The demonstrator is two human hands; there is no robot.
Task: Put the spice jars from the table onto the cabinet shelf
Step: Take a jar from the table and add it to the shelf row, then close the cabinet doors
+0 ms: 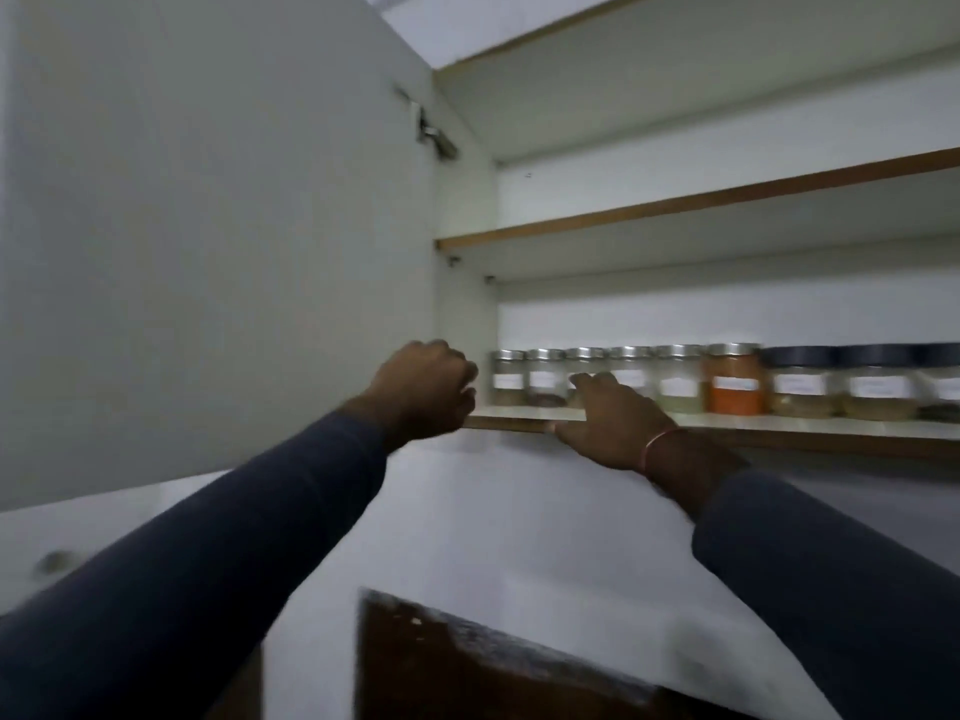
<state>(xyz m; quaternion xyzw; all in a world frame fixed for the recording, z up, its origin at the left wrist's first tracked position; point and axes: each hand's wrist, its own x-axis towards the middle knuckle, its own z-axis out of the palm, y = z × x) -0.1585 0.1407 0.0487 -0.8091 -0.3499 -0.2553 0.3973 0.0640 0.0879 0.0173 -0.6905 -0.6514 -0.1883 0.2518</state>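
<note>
A row of spice jars stands on the lower cabinet shelf [519, 415]. Several small clear jars [508, 377] have silver lids. To their right is a taller jar of orange powder [734, 379], then wider dark-lidded jars [802, 381]. My right hand [608, 423] lies palm down over the shelf's front edge, its fingers stretched to the third small jar and touching its front. My left hand [423, 392] is a curled fist just left of the row, in front of the cabinet's side wall. Nothing shows in it.
The open white cabinet door [208, 226] fills the left, hinged beside my left hand. An upper shelf [675, 205] carries nothing in view. Below are a white wall and a dark brown wooden panel [467, 662]. The table is out of view.
</note>
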